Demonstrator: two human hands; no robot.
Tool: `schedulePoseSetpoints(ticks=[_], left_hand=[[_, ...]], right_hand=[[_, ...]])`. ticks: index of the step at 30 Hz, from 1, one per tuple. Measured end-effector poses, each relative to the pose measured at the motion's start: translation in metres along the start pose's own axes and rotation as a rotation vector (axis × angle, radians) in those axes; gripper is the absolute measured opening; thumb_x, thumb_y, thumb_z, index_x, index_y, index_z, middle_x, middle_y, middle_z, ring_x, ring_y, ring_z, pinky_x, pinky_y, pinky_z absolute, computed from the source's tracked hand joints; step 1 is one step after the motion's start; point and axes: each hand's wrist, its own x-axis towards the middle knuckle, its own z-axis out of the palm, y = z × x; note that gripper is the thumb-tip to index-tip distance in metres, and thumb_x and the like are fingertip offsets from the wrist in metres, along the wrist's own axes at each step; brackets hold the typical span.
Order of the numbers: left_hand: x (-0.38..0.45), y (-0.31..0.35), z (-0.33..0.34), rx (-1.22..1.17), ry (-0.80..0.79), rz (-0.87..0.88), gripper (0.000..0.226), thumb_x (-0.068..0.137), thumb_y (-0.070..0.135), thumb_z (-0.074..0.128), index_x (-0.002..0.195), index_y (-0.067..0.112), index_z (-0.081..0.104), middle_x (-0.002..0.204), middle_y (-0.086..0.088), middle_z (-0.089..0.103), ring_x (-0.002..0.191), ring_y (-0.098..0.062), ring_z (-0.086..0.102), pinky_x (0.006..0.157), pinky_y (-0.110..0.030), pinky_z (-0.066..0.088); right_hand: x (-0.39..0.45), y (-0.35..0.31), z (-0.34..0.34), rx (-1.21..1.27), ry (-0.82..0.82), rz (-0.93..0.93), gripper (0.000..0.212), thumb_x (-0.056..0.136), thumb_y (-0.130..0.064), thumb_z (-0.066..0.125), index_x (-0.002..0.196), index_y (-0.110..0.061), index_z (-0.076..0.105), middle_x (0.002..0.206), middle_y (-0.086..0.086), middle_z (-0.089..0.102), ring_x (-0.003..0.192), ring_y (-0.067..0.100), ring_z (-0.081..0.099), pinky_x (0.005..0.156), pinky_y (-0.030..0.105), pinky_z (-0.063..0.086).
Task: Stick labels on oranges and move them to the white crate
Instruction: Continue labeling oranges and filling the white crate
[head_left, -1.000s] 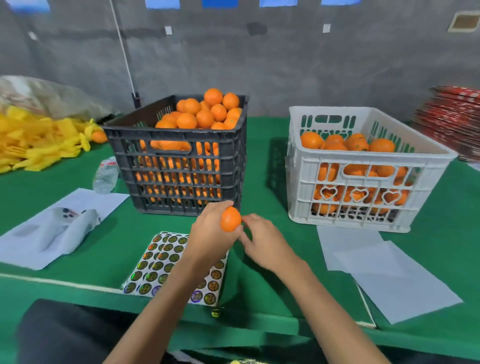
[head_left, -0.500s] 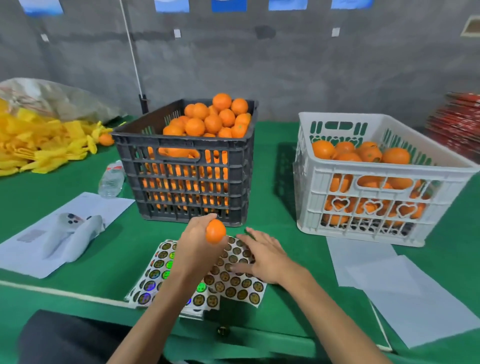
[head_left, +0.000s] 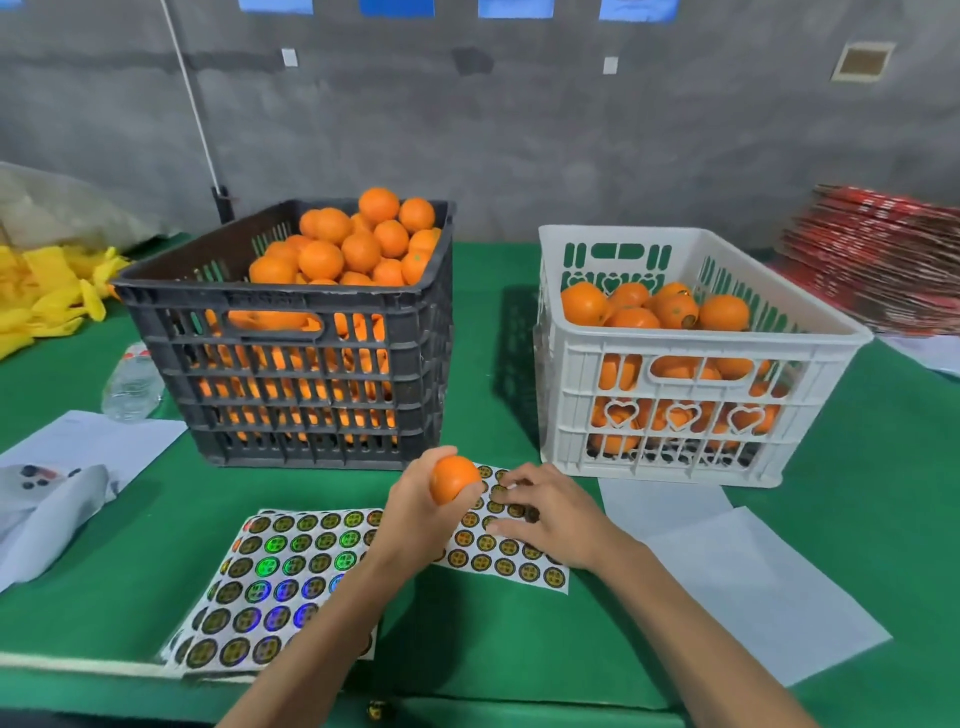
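From the head view we see our left hand (head_left: 415, 512) with its grip curled round a small round orange (head_left: 453, 478), held just above the green cloth-covered counter (head_left: 519, 639). At three o'clock of it our right hand (head_left: 556, 522) rests on a white sheet of round holographic labels (head_left: 498, 551), fingertips (head_left: 501, 493) bent onto the stickers; we cannot tell whether they pinch one. A second label sheet (head_left: 275, 582) lies at seven o'clock. The dark slatted plastic crate (head_left: 291, 364), heaped with oranges, stands at eleven o'clock; the white plastic crate (head_left: 691, 395), partly filled, stands at two o'clock.
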Motion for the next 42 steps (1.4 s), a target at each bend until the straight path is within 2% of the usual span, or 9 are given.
schedulePoseSetpoints(ticks=[3, 10, 20, 26, 29, 33, 36, 39, 42], left_hand=[[-0.002, -0.002, -0.002, -0.053, -0.001, -0.031, 0.051, 0.088, 0.052, 0.072, 0.131, 0.043, 0.046, 0.115, 0.018, 0.057, 0.095, -0.001, 0.062, 0.072, -0.014, 0.045], [-0.005, -0.009, -0.002, -0.121, 0.004, -0.042, 0.054, 0.090, 0.051, 0.070, 0.137, 0.037, 0.047, 0.116, 0.017, 0.059, 0.101, -0.002, 0.062, 0.081, -0.021, 0.049], [-0.008, -0.009, -0.002, -0.079, 0.004, 0.018, 0.059, 0.091, 0.054, 0.067, 0.142, 0.036, 0.043, 0.132, 0.009, 0.054, 0.114, -0.009, 0.058, 0.099, -0.036, 0.052], [-0.007, -0.011, -0.001, -0.041, -0.009, 0.044, 0.057, 0.090, 0.057, 0.064, 0.139, 0.042, 0.040, 0.128, 0.014, 0.052, 0.103, 0.000, 0.059, 0.079, -0.016, 0.049], [-0.008, -0.012, -0.001, -0.043, -0.008, 0.029, 0.059, 0.090, 0.060, 0.063, 0.141, 0.041, 0.039, 0.129, 0.015, 0.052, 0.102, 0.002, 0.058, 0.075, -0.013, 0.046], [-0.006, -0.004, -0.005, -0.102, 0.042, 0.045, 0.065, 0.089, 0.056, 0.069, 0.145, 0.036, 0.043, 0.134, 0.015, 0.053, 0.114, 0.002, 0.056, 0.096, -0.023, 0.050], [-0.001, 0.018, -0.008, -0.151, 0.122, 0.121, 0.062, 0.087, 0.041, 0.078, 0.141, 0.037, 0.048, 0.133, 0.019, 0.053, 0.115, 0.011, 0.053, 0.097, -0.018, 0.051], [0.010, 0.051, -0.020, -0.076, 0.242, 0.252, 0.065, 0.087, 0.031, 0.079, 0.144, 0.035, 0.046, 0.134, 0.024, 0.048, 0.119, 0.006, 0.053, 0.098, -0.026, 0.052], [0.028, 0.096, -0.033, -0.037, 0.291, 0.435, 0.079, 0.092, 0.021, 0.074, 0.154, 0.039, 0.029, 0.149, 0.024, 0.034, 0.133, 0.000, 0.044, 0.109, -0.027, 0.046]], right_hand=[[0.004, 0.005, 0.001, 0.042, 0.043, -0.019, 0.042, 0.093, -0.056, 0.062, 0.125, -0.031, 0.072, 0.130, -0.010, 0.059, 0.116, 0.014, 0.049, 0.101, 0.036, 0.041], [0.008, 0.010, 0.002, 0.056, 0.075, -0.128, 0.034, 0.095, -0.050, 0.063, 0.113, -0.025, 0.078, 0.116, -0.013, 0.061, 0.099, 0.011, 0.050, 0.092, 0.033, 0.044], [0.010, 0.006, 0.001, -0.029, 0.122, -0.182, 0.032, 0.101, -0.041, 0.058, 0.107, -0.018, 0.079, 0.108, -0.010, 0.063, 0.096, 0.013, 0.054, 0.084, 0.033, 0.047], [0.014, 0.007, 0.003, 0.258, 0.107, -0.042, 0.013, 0.093, -0.031, 0.068, 0.089, -0.027, 0.080, 0.093, -0.016, 0.059, 0.085, 0.006, 0.058, 0.081, 0.031, 0.050], [0.015, 0.000, 0.006, 0.357, 0.218, 0.051, 0.014, 0.095, -0.028, 0.068, 0.084, -0.024, 0.076, 0.093, -0.013, 0.061, 0.086, 0.006, 0.059, 0.085, 0.035, 0.051], [0.012, -0.032, -0.006, 0.296, 0.563, 0.058, 0.016, 0.099, -0.029, 0.063, 0.096, -0.019, 0.075, 0.097, -0.015, 0.057, 0.087, 0.007, 0.060, 0.078, 0.027, 0.051], [0.006, -0.062, -0.022, 0.167, 0.661, -0.081, 0.014, 0.100, -0.024, 0.064, 0.101, -0.017, 0.076, 0.100, -0.014, 0.057, 0.085, 0.006, 0.059, 0.073, 0.027, 0.052], [0.002, -0.079, -0.050, 0.254, 0.697, -0.122, 0.023, 0.103, -0.029, 0.059, 0.110, -0.016, 0.076, 0.111, -0.012, 0.062, 0.096, 0.004, 0.062, 0.082, 0.032, 0.054], [0.009, -0.097, -0.088, 0.203, 0.824, -0.053, 0.051, 0.096, -0.054, 0.057, 0.135, -0.021, 0.064, 0.133, -0.011, 0.060, 0.116, 0.002, 0.058, 0.099, 0.025, 0.052]])
